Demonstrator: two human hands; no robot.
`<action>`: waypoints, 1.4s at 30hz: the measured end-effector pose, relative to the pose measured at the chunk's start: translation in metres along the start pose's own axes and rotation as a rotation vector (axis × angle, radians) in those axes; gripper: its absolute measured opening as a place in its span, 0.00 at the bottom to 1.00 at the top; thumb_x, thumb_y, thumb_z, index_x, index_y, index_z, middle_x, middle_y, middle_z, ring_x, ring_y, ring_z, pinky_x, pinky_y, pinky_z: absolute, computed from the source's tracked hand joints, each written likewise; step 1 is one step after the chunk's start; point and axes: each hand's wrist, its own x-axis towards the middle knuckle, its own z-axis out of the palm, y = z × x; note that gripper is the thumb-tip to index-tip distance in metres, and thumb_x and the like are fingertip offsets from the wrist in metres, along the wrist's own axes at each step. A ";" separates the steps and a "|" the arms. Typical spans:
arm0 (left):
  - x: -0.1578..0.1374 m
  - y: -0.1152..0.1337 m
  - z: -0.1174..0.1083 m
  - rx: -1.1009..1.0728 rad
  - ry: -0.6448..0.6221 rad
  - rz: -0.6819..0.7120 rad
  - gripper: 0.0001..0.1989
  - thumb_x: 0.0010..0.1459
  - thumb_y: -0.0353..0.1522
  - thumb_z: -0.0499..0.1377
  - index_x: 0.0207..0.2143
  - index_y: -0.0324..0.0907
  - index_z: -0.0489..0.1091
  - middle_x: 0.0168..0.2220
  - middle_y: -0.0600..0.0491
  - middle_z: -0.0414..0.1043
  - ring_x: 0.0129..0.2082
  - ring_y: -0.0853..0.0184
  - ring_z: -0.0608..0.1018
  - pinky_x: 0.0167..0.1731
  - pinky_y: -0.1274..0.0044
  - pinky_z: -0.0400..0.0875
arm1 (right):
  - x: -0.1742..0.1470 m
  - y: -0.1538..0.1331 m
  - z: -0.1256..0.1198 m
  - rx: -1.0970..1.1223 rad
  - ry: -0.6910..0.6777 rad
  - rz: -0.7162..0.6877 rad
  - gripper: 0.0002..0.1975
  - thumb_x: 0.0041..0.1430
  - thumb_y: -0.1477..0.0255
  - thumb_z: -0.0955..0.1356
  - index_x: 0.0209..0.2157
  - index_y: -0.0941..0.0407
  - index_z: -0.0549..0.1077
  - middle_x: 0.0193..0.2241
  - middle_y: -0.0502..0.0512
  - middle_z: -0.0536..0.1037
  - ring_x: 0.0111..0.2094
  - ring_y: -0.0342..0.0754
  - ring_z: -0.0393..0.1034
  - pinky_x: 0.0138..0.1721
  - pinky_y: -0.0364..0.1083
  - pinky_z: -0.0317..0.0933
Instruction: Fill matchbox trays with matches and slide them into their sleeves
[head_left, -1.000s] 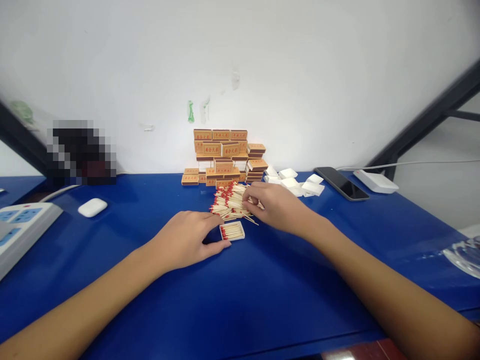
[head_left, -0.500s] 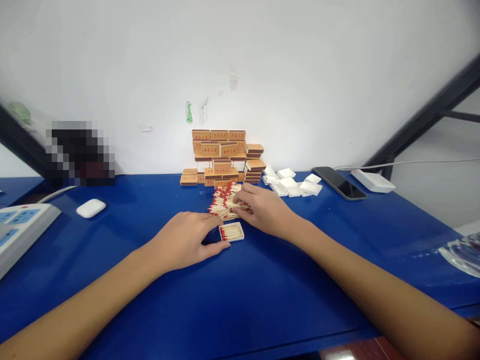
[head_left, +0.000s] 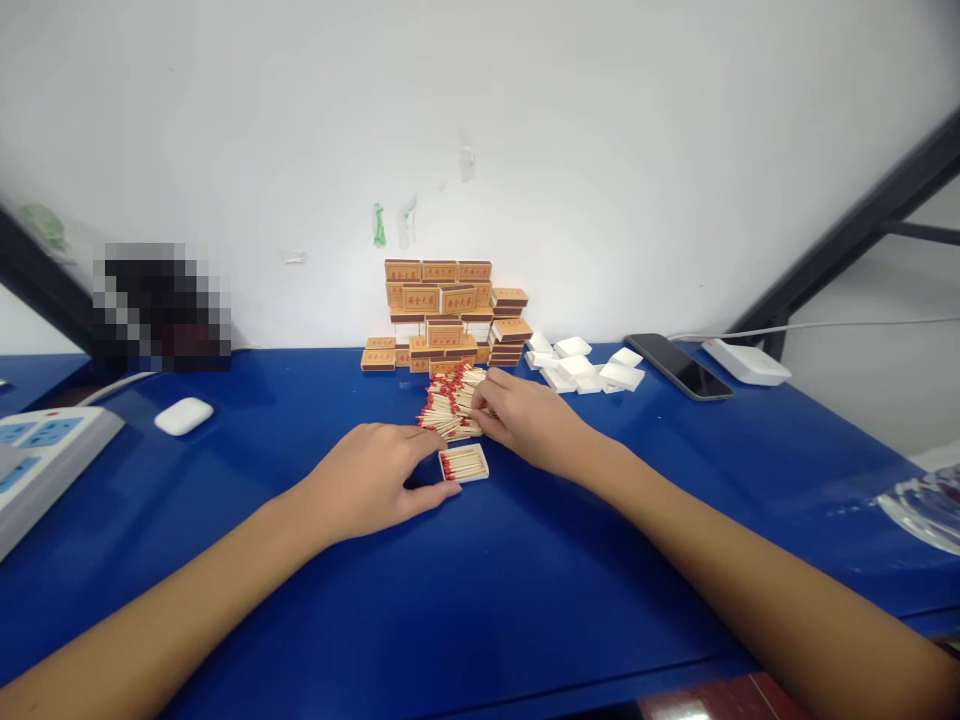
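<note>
A small white matchbox tray [head_left: 482, 463] lies on the blue table, holding a row of red-tipped matches [head_left: 463, 463]. My left hand [head_left: 379, 482] steadies its left end, thumb at the near corner and fingers at the far one. Just behind the tray is a loose heap of matches [head_left: 448, 402], heads mostly to the left. At the heap's right side my right hand [head_left: 521, 415] has its fingers closed together in a pinch on matches; how many it grips is hidden.
Orange matchbox sleeves [head_left: 442, 300] are stacked against the wall behind the heap. To their right sit several white trays [head_left: 581, 368], a phone [head_left: 679, 367] and a white box [head_left: 746, 362]. At left are a white earphone case [head_left: 184, 416] and a power strip [head_left: 56, 465].
My right hand's fingertips have drawn slightly right and closed together at the edge of the heap. My left hand and the tray have stayed in place.
</note>
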 end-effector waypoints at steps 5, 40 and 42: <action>0.000 -0.001 0.000 0.001 0.000 0.000 0.17 0.67 0.46 0.60 0.46 0.42 0.77 0.29 0.54 0.76 0.25 0.65 0.75 0.27 0.74 0.61 | 0.001 0.001 0.002 -0.035 -0.002 -0.008 0.06 0.73 0.72 0.65 0.41 0.60 0.72 0.40 0.59 0.75 0.34 0.47 0.69 0.33 0.45 0.57; -0.001 -0.002 0.001 -0.013 -0.002 0.006 0.15 0.66 0.44 0.62 0.32 0.43 0.67 0.26 0.56 0.70 0.24 0.66 0.72 0.27 0.74 0.56 | -0.018 -0.026 -0.031 0.020 -0.219 -0.136 0.03 0.72 0.74 0.67 0.43 0.60 0.74 0.42 0.58 0.77 0.38 0.50 0.74 0.35 0.47 0.60; -0.001 -0.002 0.001 -0.010 -0.006 0.004 0.15 0.66 0.44 0.62 0.32 0.43 0.67 0.26 0.56 0.70 0.24 0.66 0.72 0.27 0.74 0.56 | -0.019 -0.026 -0.028 0.013 -0.216 -0.164 0.05 0.72 0.75 0.66 0.41 0.60 0.74 0.41 0.58 0.77 0.37 0.49 0.73 0.35 0.46 0.59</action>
